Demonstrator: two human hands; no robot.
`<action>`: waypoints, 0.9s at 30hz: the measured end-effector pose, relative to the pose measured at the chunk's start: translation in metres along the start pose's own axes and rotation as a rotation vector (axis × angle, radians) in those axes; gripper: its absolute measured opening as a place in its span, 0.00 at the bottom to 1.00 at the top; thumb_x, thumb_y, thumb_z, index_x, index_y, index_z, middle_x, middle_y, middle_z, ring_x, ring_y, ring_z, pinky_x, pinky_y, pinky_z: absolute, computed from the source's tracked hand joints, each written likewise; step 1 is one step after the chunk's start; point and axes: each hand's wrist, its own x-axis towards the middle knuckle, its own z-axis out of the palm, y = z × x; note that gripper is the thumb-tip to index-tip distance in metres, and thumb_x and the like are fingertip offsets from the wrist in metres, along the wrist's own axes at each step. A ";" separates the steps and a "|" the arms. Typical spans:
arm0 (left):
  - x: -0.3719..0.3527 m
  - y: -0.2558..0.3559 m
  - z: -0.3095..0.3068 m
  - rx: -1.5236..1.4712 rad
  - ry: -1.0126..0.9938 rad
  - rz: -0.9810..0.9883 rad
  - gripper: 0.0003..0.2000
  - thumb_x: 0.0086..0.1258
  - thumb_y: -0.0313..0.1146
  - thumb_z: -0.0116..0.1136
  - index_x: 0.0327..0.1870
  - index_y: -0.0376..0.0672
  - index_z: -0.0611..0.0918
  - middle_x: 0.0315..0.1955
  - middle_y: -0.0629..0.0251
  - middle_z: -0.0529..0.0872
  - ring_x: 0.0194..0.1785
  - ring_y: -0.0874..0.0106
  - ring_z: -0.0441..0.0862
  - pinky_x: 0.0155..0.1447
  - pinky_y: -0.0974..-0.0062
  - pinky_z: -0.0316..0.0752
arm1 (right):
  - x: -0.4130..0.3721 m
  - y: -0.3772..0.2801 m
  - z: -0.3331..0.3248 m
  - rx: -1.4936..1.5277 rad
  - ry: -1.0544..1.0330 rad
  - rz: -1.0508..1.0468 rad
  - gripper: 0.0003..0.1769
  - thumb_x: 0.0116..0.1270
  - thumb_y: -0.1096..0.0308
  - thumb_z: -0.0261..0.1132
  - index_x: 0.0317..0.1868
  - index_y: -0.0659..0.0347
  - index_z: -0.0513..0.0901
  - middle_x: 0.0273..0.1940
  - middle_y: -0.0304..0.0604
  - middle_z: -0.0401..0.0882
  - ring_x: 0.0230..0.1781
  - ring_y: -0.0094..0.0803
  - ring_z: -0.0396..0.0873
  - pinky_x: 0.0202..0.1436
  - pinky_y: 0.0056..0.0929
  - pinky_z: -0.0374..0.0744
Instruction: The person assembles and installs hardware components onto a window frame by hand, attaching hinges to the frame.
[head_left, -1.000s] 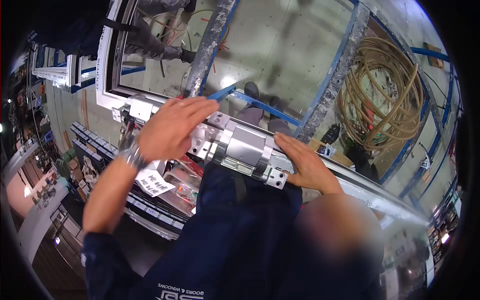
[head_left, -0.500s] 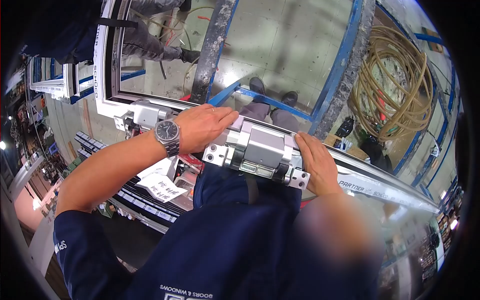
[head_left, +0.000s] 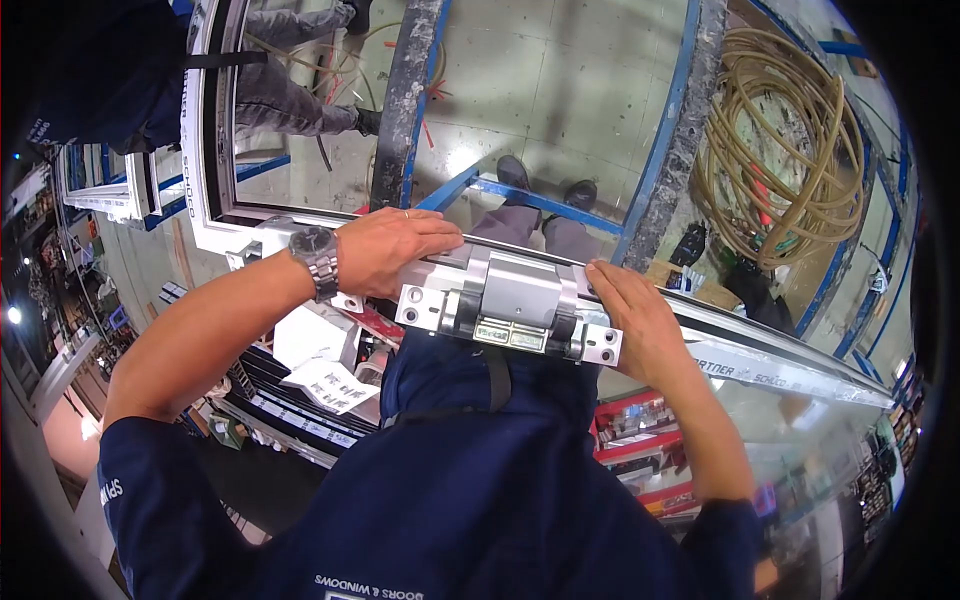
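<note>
A silver door hinge [head_left: 522, 290] with drilled white end brackets lies along the near bar of a white door frame [head_left: 790, 378]. My left hand [head_left: 385, 248], with a ring and a metal watch [head_left: 318, 258] at its wrist, is closed over the hinge's left end, fingers together. Its thumb is hidden. On the other end, my right hand [head_left: 640, 320] is wrapped around the hinge, fingertips on its far edge. A second silver hinge [head_left: 275, 238] sits further left on the bar, partly covered by my left forearm.
Blue trestle bars [head_left: 545, 203] stand under the frame. A coiled tan hose [head_left: 790, 150] lies at the right. Another person [head_left: 300, 100] stands at the upper left, beyond the frame's side. Printed papers [head_left: 330, 385] and red trays [head_left: 640, 420] lie below the bar.
My left hand has shifted slightly left along the hinge, and its wrist has turned. My right hand stays at the right end. The view has moved a little.
</note>
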 end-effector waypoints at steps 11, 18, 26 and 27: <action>0.012 -0.017 -0.018 -0.012 -0.183 0.148 0.61 0.43 0.32 0.86 0.84 0.41 0.60 0.84 0.55 0.60 0.84 0.54 0.62 0.85 0.56 0.61 | 0.005 0.023 0.000 0.121 -0.006 -0.095 0.50 0.50 0.63 0.80 0.74 0.66 0.70 0.68 0.54 0.76 0.72 0.49 0.74 0.77 0.49 0.70; 0.018 -0.020 -0.019 -0.122 -0.193 0.169 0.59 0.44 0.28 0.82 0.84 0.40 0.60 0.84 0.55 0.62 0.84 0.54 0.63 0.85 0.57 0.61 | 0.009 0.028 0.003 0.065 0.029 -0.146 0.47 0.52 0.55 0.76 0.71 0.70 0.74 0.64 0.56 0.79 0.64 0.52 0.81 0.71 0.49 0.77; 0.017 -0.024 -0.018 -0.117 -0.209 0.159 0.61 0.46 0.37 0.85 0.85 0.43 0.58 0.84 0.56 0.61 0.85 0.54 0.61 0.85 0.56 0.61 | 0.005 0.025 0.002 0.066 -0.103 -0.081 0.56 0.47 0.54 0.82 0.76 0.65 0.70 0.68 0.54 0.74 0.70 0.50 0.74 0.77 0.48 0.72; 0.016 -0.024 -0.018 -0.124 -0.218 0.147 0.62 0.46 0.38 0.85 0.86 0.44 0.58 0.85 0.56 0.60 0.85 0.54 0.60 0.85 0.56 0.61 | 0.006 0.026 0.002 0.068 -0.108 -0.084 0.57 0.47 0.54 0.82 0.76 0.65 0.69 0.68 0.54 0.74 0.70 0.50 0.74 0.77 0.48 0.72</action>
